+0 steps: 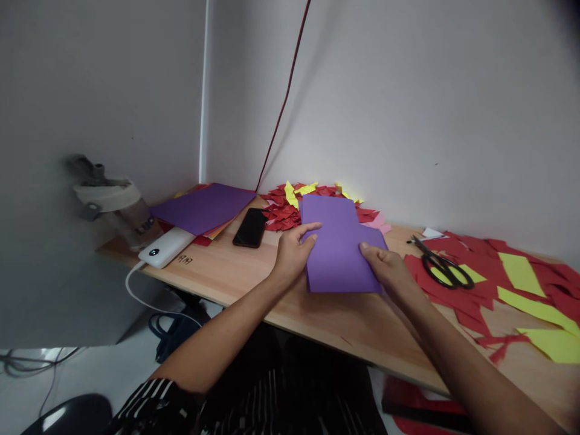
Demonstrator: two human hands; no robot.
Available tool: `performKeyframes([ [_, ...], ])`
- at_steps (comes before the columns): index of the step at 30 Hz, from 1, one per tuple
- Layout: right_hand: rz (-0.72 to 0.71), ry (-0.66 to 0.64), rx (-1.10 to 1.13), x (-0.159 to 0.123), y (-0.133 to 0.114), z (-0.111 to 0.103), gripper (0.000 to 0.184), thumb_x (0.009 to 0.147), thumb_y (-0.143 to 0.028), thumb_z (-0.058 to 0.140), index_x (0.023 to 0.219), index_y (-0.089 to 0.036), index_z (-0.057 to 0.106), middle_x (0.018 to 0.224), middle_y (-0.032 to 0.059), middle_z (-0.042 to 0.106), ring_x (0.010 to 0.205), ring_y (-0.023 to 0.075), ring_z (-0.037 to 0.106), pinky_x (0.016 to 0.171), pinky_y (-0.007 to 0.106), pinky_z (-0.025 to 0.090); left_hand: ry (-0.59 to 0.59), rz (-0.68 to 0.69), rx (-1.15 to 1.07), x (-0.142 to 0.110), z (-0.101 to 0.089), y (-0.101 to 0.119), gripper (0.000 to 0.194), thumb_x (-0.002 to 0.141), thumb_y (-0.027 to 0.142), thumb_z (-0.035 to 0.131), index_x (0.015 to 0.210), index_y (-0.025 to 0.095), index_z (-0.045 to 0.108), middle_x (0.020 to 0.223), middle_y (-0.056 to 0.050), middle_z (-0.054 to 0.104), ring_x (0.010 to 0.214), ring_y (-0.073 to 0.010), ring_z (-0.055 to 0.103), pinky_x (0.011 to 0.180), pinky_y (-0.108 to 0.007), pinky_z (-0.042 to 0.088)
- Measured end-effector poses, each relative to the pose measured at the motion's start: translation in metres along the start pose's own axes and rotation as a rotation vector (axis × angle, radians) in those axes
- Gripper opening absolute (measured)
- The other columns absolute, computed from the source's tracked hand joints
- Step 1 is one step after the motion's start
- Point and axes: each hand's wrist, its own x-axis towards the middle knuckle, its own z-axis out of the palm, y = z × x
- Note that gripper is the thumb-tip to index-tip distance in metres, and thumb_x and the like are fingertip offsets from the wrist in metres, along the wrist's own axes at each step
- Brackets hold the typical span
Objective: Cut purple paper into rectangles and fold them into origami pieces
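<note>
A folded purple paper sheet point(338, 244) lies on the wooden table point(254, 284) in front of me. My left hand point(292, 254) rests on its left edge, fingers stretched over the paper and pressing it down. My right hand point(385, 266) holds the sheet's right lower corner, thumb on top and the other fingers hidden under or behind the paper.
Black scissors point(441, 266) lie on red and yellow paper scraps point(512, 284) at the right. A heap of red and yellow cuttings point(290, 208) sits behind the sheet. A black phone point(249, 228), white power bank point(165, 246), purple paper stack point(202, 207) and water bottle point(120, 205) are at the left.
</note>
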Motion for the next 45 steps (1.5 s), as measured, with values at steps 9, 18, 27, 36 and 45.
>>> performKeyframes([
  [9,0.189,-0.094,0.025,0.001,0.002,0.000,0.043,0.075,-0.058,0.060,0.057,-0.020,0.057,0.047,0.0023,0.058,0.044,0.0167,0.050,0.043,0.027,0.037,0.030,-0.126,-0.094,0.005,0.001,-0.006,0.033,0.078,0.015,0.064,0.110,0.015,0.073,0.099,-0.009,0.075,0.076,-0.0160,0.064,0.073,-0.029,0.050],
  [18,0.247,-0.123,0.132,0.001,-0.001,-0.001,0.040,0.075,-0.053,0.062,0.053,-0.020,0.058,0.048,0.0044,0.060,0.043,0.0166,0.050,0.040,0.027,0.037,0.042,-0.249,-0.186,0.007,0.002,-0.002,0.034,0.074,0.010,0.063,0.106,0.012,0.074,0.081,-0.006,0.073,0.058,-0.0102,0.056,0.056,-0.021,0.044],
  [27,0.296,-0.235,0.294,-0.003,-0.006,0.000,0.052,0.066,-0.068,0.066,0.048,-0.023,0.044,0.034,-0.0032,0.039,0.031,0.0090,0.030,0.033,0.026,0.027,0.103,-0.363,-0.401,0.008,0.000,-0.005,0.031,0.068,0.007,0.064,0.096,0.010,0.075,0.074,-0.005,0.071,0.055,-0.0087,0.055,0.056,-0.021,0.043],
  [36,0.304,-0.349,0.307,-0.005,-0.020,-0.003,0.058,0.071,-0.068,0.065,0.045,-0.022,0.040,0.031,-0.0048,0.034,0.029,0.0062,0.028,0.033,0.022,0.021,0.159,-0.459,-0.454,0.013,-0.008,-0.001,0.026,0.064,0.002,0.065,0.087,0.009,0.075,0.074,-0.007,0.071,0.061,-0.0103,0.059,0.067,-0.025,0.049],
  [45,0.244,-0.283,0.210,-0.016,-0.027,0.001,0.052,0.070,-0.065,0.065,0.053,-0.021,0.043,0.035,-0.0082,0.034,0.029,0.0031,0.022,0.035,0.020,0.013,0.172,-0.417,-0.455,0.005,-0.013,0.015,0.032,0.064,0.004,0.064,0.093,0.009,0.075,0.072,-0.006,0.071,0.058,-0.0083,0.058,0.060,-0.020,0.046],
])
